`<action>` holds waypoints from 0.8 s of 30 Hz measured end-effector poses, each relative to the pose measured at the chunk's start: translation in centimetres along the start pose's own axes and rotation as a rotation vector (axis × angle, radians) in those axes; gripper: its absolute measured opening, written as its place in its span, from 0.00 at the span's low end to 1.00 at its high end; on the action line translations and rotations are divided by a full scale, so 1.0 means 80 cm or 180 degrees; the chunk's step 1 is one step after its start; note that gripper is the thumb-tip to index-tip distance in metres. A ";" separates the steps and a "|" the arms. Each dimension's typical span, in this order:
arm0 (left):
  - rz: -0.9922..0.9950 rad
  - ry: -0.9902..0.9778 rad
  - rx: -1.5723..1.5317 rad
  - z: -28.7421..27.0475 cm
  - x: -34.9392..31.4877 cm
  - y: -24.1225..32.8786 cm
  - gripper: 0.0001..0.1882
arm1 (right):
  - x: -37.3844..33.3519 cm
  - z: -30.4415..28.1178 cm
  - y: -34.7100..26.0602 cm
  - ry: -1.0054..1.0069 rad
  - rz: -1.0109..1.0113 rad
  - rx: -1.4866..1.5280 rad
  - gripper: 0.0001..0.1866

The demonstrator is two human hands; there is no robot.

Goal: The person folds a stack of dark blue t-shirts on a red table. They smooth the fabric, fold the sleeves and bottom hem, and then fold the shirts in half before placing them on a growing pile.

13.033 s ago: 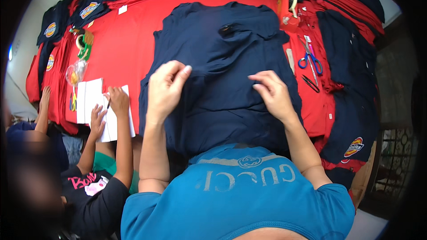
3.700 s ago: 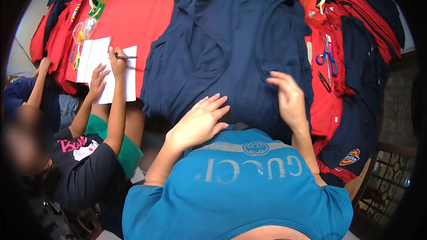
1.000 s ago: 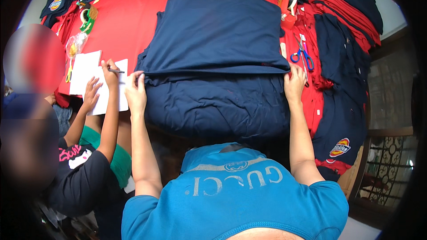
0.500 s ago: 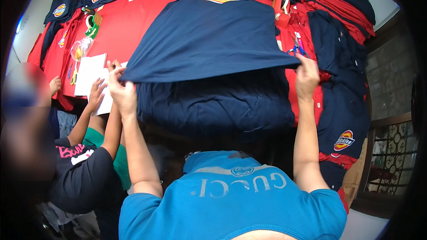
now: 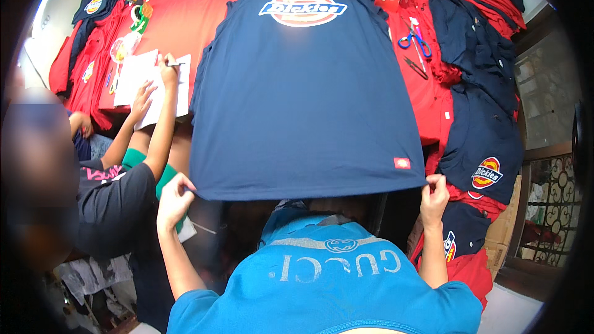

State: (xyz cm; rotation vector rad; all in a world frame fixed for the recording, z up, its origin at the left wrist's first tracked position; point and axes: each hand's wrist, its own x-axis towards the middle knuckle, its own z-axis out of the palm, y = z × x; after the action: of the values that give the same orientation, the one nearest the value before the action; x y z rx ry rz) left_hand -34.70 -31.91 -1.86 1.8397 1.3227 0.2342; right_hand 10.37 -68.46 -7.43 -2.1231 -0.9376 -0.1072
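Navy-blue cotton T-shirt [image 5: 306,93] with a red-and-white oval emblem on its chest lies spread face up over the red cloth-covered surface [image 5: 204,18], its long axis running from 12 to 6 o'clock: collar toward 12, hem toward 6, where it hangs off the near edge. The left hand [image 5: 174,193] is pinched shut on the hem corner at about 7 o'clock, and the right hand [image 5: 435,193] is pinched shut on the opposite corner at about 5 o'clock, so the fabric is stretched taut between them. Judging by this, the main risk is uneven pull: if one hand tugs harder, the shirt could skew off its straight line and wrinkle. A sideways drag toward 3 o'clock could sweep the cloth into the blue-handled scissors [image 5: 413,39] lying just beside its right edge, while a drift toward 9 o'clock could nudge the white sheet of paper [image 5: 139,74] on which another person's hand [image 5: 167,68] is writing. Letting go of one corner would let the hem slump off the edge.
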 end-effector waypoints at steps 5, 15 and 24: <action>-0.0758 -0.1482 0.0846 0.051 -0.031 -0.087 0.07 | -0.083 0.002 0.048 -0.1210 -0.0785 -0.0778 0.14; -0.0884 -0.2732 0.2718 0.237 0.022 -0.134 0.22 | -0.138 0.128 0.144 -0.3521 0.0211 -0.1965 0.11; 0.1372 0.0767 -0.0531 0.109 0.210 0.140 0.10 | 0.274 0.173 -0.067 -0.0135 0.0155 0.1126 0.18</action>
State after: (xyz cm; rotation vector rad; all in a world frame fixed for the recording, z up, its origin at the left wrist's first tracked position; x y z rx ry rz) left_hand -14.70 -23.15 -4.54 1.9781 1.0088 0.7912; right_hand 19.60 -43.71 -5.40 -1.8239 -0.8582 0.1211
